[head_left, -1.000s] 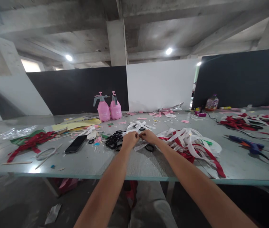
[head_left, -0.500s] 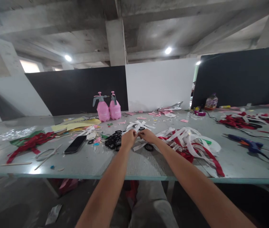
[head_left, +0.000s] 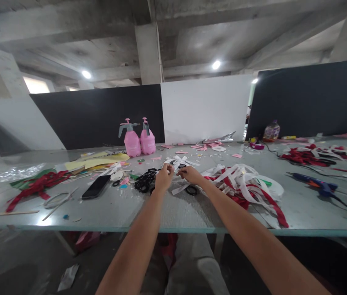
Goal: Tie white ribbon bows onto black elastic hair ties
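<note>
My left hand (head_left: 163,178) is closed in a pinch above the table, just right of a heap of black elastic hair ties (head_left: 144,181). What its fingertips grip is too small to make out. Close beside it, my right hand (head_left: 189,174) pinches a white ribbon (head_left: 178,190), whose loose end slants down toward the tabletop. Under the right wrist lies a single black hair tie (head_left: 191,190). Beyond the fingertips is a small pile of white ribbon pieces (head_left: 188,160) with some black among them. A tangle of white and red ribbons (head_left: 244,184) lies right of the right hand.
Left on the grey table (head_left: 106,215) are a phone (head_left: 96,187), red ribbon (head_left: 40,183) and yellow sheets (head_left: 98,161). Two pink spray bottles (head_left: 132,143) stand at the back. A blue glue gun (head_left: 317,184) with its cord lies right, and a bottle (head_left: 271,132) stands behind.
My left hand has drawn slightly left and up, so the gap between the two hands is wider. My right hand stays nearly in place.
</note>
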{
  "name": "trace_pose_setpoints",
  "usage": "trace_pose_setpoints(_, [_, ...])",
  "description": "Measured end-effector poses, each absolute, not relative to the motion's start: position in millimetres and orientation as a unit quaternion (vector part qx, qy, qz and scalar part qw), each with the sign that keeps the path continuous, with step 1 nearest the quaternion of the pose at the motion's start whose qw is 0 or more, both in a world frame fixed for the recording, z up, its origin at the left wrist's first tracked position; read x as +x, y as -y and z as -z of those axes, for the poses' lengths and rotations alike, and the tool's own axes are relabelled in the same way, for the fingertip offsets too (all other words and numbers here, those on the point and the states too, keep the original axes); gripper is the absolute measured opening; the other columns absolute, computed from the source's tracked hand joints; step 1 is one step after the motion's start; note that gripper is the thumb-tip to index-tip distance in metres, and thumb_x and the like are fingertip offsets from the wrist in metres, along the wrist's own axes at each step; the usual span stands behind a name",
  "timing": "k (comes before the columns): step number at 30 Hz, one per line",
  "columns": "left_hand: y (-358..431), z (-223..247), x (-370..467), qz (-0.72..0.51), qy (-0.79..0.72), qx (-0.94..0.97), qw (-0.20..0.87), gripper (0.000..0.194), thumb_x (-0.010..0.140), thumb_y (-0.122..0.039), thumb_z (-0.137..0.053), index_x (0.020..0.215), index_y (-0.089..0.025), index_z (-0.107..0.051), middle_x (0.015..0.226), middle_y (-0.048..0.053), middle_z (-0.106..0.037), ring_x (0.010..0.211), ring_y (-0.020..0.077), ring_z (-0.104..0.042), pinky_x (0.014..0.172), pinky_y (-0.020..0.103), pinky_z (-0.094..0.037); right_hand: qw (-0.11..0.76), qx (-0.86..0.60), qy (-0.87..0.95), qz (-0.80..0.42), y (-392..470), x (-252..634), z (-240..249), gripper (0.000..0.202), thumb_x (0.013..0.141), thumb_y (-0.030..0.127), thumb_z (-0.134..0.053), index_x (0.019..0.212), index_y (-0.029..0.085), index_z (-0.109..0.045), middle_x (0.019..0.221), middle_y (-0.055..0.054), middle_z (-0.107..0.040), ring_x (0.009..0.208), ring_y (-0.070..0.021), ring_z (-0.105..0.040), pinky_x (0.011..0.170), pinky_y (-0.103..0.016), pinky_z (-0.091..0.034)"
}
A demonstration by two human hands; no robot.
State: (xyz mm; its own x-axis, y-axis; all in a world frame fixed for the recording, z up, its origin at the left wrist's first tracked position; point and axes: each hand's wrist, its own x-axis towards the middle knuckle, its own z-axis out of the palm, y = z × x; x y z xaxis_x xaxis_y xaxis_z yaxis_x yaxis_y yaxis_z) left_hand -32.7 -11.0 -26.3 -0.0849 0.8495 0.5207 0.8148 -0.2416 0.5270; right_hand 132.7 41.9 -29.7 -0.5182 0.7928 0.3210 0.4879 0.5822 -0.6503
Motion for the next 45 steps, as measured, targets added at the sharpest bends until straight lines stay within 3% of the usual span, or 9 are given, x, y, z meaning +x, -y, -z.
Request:
trace_pose_setpoints(5, [15,24,-29,-0.376,-0.610,0.697,0.015,0.040,0.090,-0.049,-0.037,0.083,-0.019,-0.062,0.077,0.002,-0.065,0.074,0.0131,-0.060,0.066,0.022,-0.039,0.306,-0.383,0.839,-0.235,-39,132,28,0.025,0.082,0.025,-0.050,0.076,0.012,-0.070,0.062,-0.003,-0.063,0.058,-0.0114,-0.051,0.058,-0.021,-0.036])
trace_pose_setpoints(12, [18,23,-26,-0.385,-0.593,0.705,0.064,0.025,0.083,-0.041,-0.054,0.097,-0.022,-0.063,0.093,0.002,-0.068,0.079,0.0129,-0.060,0.071,0.023,-0.042,0.308,-0.365,0.852,-0.216,-41,132,30,0.026,0.081,0.019,-0.047,0.067,0.013,-0.067,0.061,-0.003,-0.062,0.058,-0.0118,-0.051,0.058,-0.022,-0.035])
trace_pose_setpoints(25, [13,28,-32,-0.352,-0.583,0.731,0.043,0.024,0.087,-0.032,-0.048,0.093,-0.022,-0.069,0.098,0.004,-0.068,0.091,0.0144,-0.060,0.084,0.024,-0.043,0.296,-0.373,0.850,-0.226,-41,133,30,0.025,0.083,0.022,-0.049,0.075,0.013,-0.071,0.060,-0.002,-0.062,0.056,-0.0111,-0.050,0.057,-0.021,-0.035])
trace_pose_setpoints(35, [12,32,-35,-0.343,-0.567,0.748,0.020,0.026,0.088,-0.034,-0.046,0.092,-0.023,-0.069,0.097,0.003,-0.067,0.088,0.0144,-0.059,0.077,0.023,-0.041,0.287,-0.380,0.842,-0.254,-40,133,31,0.025,0.083,0.025,-0.049,0.083,0.012,-0.071,0.061,-0.002,-0.062,0.053,-0.0103,-0.048,0.054,-0.021,-0.035])
trace_pose_setpoints(45, [12,32,-31,-0.347,-0.605,0.716,0.002,0.018,0.085,-0.034,-0.051,0.084,-0.023,-0.066,0.091,0.001,-0.067,0.083,0.0141,-0.059,0.067,0.023,-0.036,0.285,-0.355,0.860,-0.229,-43,130,33,0.025,0.083,0.020,-0.047,0.078,0.012,-0.070,0.061,-0.002,-0.061,0.056,-0.0113,-0.050,0.056,-0.022,-0.034])
